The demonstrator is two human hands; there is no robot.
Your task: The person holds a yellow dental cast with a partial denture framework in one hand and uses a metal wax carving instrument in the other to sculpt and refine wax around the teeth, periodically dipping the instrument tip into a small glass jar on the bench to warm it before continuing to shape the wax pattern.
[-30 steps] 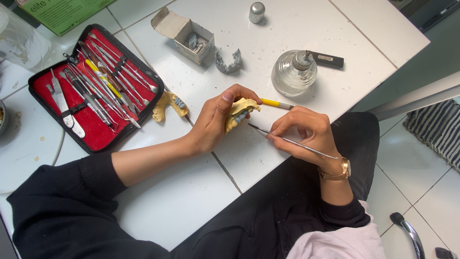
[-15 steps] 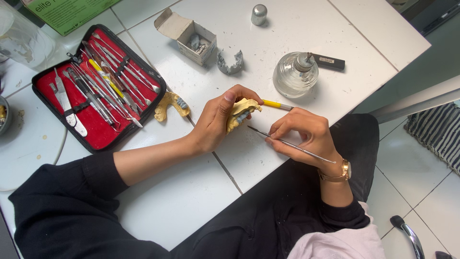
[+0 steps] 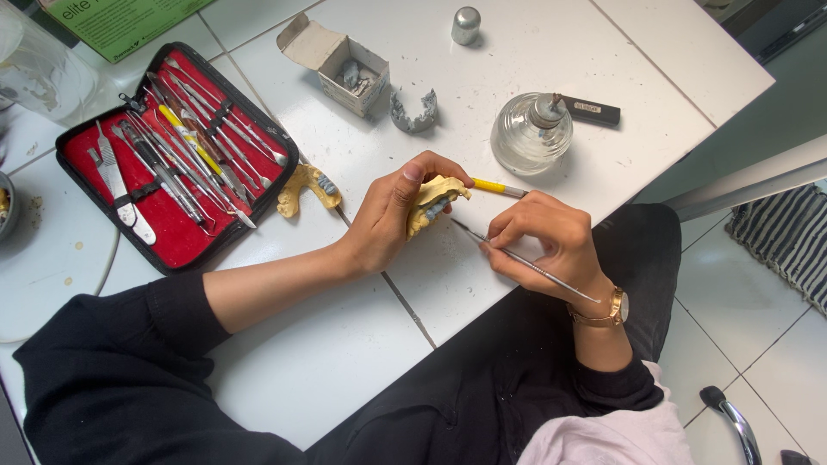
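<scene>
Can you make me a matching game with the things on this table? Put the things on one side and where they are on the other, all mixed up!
Things:
1. yellow tooth model
2. thin metal tool
3. glass burner
4. cardboard box

Places:
A. in the right hand
B. open, beside the red tool case
C. in the left hand
D. standing next to a small black bar

Pairs: 1-C, 2-A, 3-D, 4-B

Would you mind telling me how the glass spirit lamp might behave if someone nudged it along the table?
The glass spirit lamp looks squat and wide-based, so it would probably slide rather than tip. On the glossy white tiled table it may slip easily. Being clear glass, it is likely fragile near the edge.
</scene>
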